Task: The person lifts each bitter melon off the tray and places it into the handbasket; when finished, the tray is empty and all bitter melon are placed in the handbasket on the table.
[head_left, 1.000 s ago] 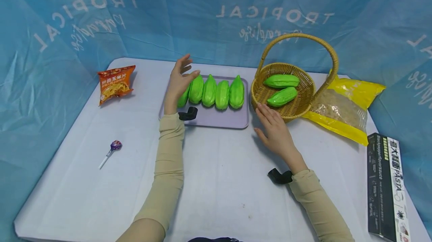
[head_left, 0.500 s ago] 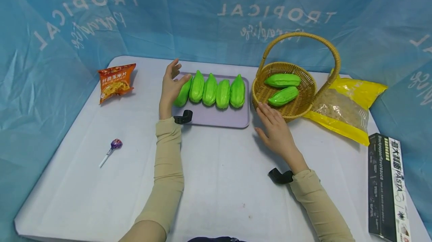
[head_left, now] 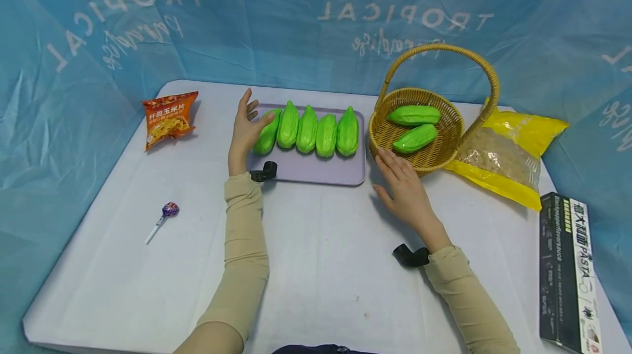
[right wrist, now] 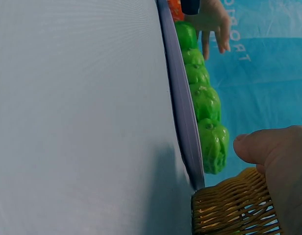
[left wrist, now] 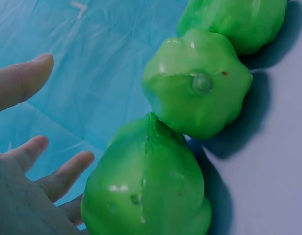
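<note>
Several green, ribbed, gourd-like fruits (head_left: 307,130) lie side by side on a lilac tray (head_left: 321,173). At the row's left end, my left hand (head_left: 245,131) stands beside the leftmost fruit (head_left: 266,137), fingers spread and nothing held. In the left wrist view that fruit (left wrist: 146,186) sits close by the palm. My right hand (head_left: 405,192) rests its fingertips on the near-left rim of a wicker basket (head_left: 429,164), fingers straight. Two more green fruits (head_left: 413,116) lie inside the basket. From the right wrist, the thumb (right wrist: 259,144) shows above the woven wall.
An orange snack bag (head_left: 170,121) lies at the back left, with a lollipop (head_left: 169,211) nearer the front. Right of the basket is a yellow bag (head_left: 503,156). A black-and-white pasta box (head_left: 568,274) lies along the right edge. Blue curtain (head_left: 296,24) surrounds the table.
My left hand has moved left and slightly down, from over the leftmost fruit to beside it, so more of that fruit shows. The right hand stays at the basket rim.
</note>
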### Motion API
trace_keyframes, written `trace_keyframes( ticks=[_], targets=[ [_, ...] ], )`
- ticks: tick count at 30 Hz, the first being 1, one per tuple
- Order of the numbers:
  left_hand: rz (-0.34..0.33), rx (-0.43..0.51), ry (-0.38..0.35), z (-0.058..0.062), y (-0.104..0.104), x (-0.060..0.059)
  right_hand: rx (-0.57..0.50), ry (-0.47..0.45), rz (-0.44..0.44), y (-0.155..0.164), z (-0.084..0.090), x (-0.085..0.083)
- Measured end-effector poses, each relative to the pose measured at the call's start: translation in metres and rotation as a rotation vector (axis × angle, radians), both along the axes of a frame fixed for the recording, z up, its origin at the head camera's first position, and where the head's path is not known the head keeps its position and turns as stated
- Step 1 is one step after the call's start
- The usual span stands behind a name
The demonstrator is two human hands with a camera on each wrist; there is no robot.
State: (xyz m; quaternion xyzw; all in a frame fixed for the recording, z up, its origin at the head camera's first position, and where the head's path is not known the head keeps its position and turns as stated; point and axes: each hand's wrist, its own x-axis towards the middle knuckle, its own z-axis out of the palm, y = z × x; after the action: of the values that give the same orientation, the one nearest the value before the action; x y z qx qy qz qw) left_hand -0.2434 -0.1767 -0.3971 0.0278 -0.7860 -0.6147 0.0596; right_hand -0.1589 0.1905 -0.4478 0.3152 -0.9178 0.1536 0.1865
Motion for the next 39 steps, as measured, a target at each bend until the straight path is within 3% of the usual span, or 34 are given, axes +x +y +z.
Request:
trace_keyframes(
  ticks=[2,7,10,23,39],
  targets=[
    [0.000,0.005,-0.018,0.002,0.000,0.002,-0.001,0.000,0.000,0.000,0.000,0.000],
    [0.008,-0.002,-0.040,-0.022,-0.009,-0.013,-0.001,0.007,0.003,0.000,-0.001,-0.001],
    [0.011,-0.023,-0.039,-0.027,-0.010,-0.015,-0.002,0.011,0.005,0.001,-0.002,-0.001],
    [-0.035,-0.017,-0.104,-0.026,-0.012,-0.012,0.000,0.008,0.004,0.000,-0.001,-0.001],
    [-0.027,-0.083,-0.156,-0.033,-0.014,-0.018,-0.005,0.021,0.008,0.000,-0.002,-0.001]
  ],
)
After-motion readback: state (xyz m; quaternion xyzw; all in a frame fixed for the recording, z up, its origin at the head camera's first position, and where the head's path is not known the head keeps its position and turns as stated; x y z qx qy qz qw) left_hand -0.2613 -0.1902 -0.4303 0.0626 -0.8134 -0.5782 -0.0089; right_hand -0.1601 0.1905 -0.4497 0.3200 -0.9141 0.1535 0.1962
